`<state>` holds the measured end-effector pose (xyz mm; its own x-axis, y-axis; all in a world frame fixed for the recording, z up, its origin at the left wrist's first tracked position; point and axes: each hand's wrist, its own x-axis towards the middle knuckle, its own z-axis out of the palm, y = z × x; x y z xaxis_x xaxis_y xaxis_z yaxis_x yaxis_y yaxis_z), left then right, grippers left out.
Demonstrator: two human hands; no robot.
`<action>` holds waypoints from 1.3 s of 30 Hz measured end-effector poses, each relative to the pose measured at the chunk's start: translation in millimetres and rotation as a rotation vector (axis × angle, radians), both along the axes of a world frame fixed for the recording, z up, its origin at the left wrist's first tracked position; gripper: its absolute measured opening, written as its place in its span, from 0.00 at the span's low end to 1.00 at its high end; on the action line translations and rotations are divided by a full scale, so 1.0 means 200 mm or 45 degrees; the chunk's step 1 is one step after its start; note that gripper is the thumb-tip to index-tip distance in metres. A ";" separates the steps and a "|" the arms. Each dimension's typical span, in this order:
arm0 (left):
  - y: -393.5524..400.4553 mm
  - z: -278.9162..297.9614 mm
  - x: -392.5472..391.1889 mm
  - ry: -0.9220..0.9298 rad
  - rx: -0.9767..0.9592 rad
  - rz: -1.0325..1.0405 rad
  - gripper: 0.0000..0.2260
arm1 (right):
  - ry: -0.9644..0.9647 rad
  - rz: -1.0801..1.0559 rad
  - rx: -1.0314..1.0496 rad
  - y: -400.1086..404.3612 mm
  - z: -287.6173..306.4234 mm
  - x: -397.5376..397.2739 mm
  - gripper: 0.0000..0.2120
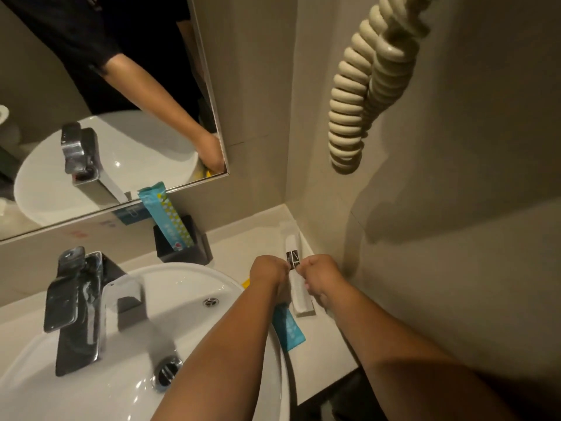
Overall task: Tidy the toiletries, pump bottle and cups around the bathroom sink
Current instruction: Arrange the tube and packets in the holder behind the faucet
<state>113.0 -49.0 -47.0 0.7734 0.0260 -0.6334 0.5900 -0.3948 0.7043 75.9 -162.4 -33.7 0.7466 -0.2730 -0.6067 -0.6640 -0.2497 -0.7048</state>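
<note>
Head view: both hands (268, 273) (321, 276) pinch white sachet (299, 291).

You get 1 view, from the head camera, looking steeply down and forward over the sink (212, 287) toward the wall corner. It sits close above the counter (328, 338), wide-angled, with the mirror (121, 95) upper left reflecting the same basin.
</note>
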 end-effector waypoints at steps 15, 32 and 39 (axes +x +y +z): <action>0.62 0.62 -0.04 -0.684 0.140 0.356 0.06 | -0.531 0.504 -0.175 0.55 0.60 0.24 0.08; 0.86 0.44 0.14 -0.723 0.425 0.635 0.05 | -0.727 0.683 -0.363 0.93 0.37 0.53 0.05; 0.85 0.30 0.17 -0.555 0.557 0.509 0.07 | -0.585 0.757 -0.445 0.91 0.22 0.54 0.09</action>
